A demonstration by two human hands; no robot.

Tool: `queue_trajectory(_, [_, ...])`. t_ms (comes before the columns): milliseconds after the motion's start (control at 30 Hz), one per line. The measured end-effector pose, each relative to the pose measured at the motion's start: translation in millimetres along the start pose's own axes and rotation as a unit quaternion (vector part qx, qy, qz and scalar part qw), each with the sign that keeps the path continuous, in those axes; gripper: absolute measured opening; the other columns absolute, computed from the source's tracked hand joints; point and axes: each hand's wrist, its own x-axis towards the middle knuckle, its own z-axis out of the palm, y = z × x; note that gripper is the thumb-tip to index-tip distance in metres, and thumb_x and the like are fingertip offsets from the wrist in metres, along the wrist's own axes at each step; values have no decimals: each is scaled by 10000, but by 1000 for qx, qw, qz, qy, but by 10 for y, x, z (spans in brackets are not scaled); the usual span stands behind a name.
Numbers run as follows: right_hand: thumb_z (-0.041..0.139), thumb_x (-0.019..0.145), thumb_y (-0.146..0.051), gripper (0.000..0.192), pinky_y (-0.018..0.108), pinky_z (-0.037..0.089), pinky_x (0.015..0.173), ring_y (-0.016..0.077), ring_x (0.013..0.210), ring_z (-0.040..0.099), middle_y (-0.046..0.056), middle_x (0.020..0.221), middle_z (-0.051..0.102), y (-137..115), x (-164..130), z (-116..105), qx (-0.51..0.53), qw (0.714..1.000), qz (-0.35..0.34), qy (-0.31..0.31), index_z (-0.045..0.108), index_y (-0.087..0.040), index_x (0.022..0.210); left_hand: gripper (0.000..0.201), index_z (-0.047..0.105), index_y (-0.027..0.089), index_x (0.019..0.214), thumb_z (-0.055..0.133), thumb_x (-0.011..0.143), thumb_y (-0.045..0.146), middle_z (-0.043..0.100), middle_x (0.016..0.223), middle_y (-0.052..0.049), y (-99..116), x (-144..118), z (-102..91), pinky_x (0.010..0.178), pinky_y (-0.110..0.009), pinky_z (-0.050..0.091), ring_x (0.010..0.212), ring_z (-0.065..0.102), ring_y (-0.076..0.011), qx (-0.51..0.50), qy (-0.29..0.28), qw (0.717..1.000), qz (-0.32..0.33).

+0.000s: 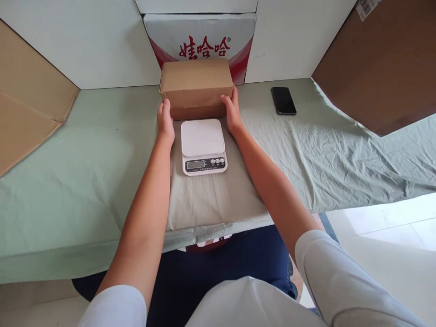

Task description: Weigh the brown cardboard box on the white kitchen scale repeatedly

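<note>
A closed brown cardboard box point(197, 84) is held from both sides between my two hands at the far side of the table. My left hand point(165, 120) presses against its left end, thumb at the near edge. On the opposite end, my right hand point(233, 111) grips with the thumb over the front face and fingers along the side. Just nearer to me than the box lies a white digital kitchen scale point(203, 138) with a bare platform, a small display and several buttons. Whether the box rests on the cloth or is slightly raised, I cannot tell.
Behind the box stands a white and red carton point(204, 29) with red lettering. A black phone point(284, 101) lies to the right on the green tablecloth point(85, 181). Large cardboard pieces stand at the left point(30, 91) and right point(381, 68).
</note>
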Motion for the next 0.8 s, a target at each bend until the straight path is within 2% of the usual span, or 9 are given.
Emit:
queue_trajectory(100, [490,843,-976,1017,553,294,1515,247,1728,378,-35,1806,462,90,-3,-5,14,1000,7,-11,353,-432,1691,559,555,188,1267,363,1183,706,756,1471,-14,68,12,30,1254,-369,454,1597,553,-194,-16,42,995,-89])
queue_trajectory(267, [571,822,-949,1033,574,324,1495,297,1700,426,48,1756,528,2,-88,14,67,998,19,-7,417,-321,1628,607,542,116,1409,361,1193,655,676,1633,-70,275,-69,70,1345,-419,376,1685,454,-249,-29,57,990,-127])
queue_trajectory(333, [588,813,-963,1086,552,302,1504,298,1727,380,54,1783,500,-45,-92,-42,85,996,15,-4,417,-291,1649,635,456,69,1570,315,1221,581,519,1797,-103,402,-119,6,1403,-414,294,1750,339,-235,-29,66,990,-124])
queue_trajectory(400, [577,798,-985,1161,537,229,1526,294,1796,259,39,1859,394,-76,-60,-169,101,994,26,26,368,-287,1701,653,293,43,1707,224,1246,499,268,1931,-109,557,-154,-123,1450,-389,184,1814,142,-212,-23,88,989,-117])
queue_trajectory(467, [539,806,-976,1176,544,150,1538,283,1852,123,21,1920,271,-98,-12,-353,113,990,51,67,294,-310,1744,666,154,37,1769,100,1251,452,68,1972,-102,719,-170,-279,1471,-373,115,1829,7,-199,-20,108,987,-118])
queue_trajectory(533, [508,843,-913,1125,563,102,1535,264,1867,89,21,1941,214,-114,25,-543,124,985,76,96,231,-331,1765,675,55,43,1795,-27,1238,415,-24,1974,-93,858,-175,-401,1479,-364,82,1827,-40,-184,-26,118,984,-131])
queue_trajectory(600, [499,862,-847,1057,564,99,1528,245,1862,138,14,1945,206,-128,33,-675,135,979,101,111,219,-360,1757,698,0,56,1806,-111,1217,413,-57,1974,-84,948,-178,-442,1482,-362,61,1826,-54,-176,-40,118,981,-149])
queue_trajectory(667, [512,856,-808,1002,563,134,1518,246,1851,195,8,1945,221,-137,17,-706,146,976,121,109,252,-380,1724,721,3,55,1810,-119,1212,439,-58,1973,-99,979,-183,-395,1485,-385,49,1828,-56,-193,-56,108,979,-163])
queue_trajectory(800, [537,811,-890,1003,619,182,1499,285,1840,231,21,1916,314,-148,-43,-512,144,981,117,57,386,-353,1644,718,100,31,1811,-45,1233,431,52,1965,-165,906,-196,-173,1484,-429,103,1832,66,-225,-74,79,978,-177])
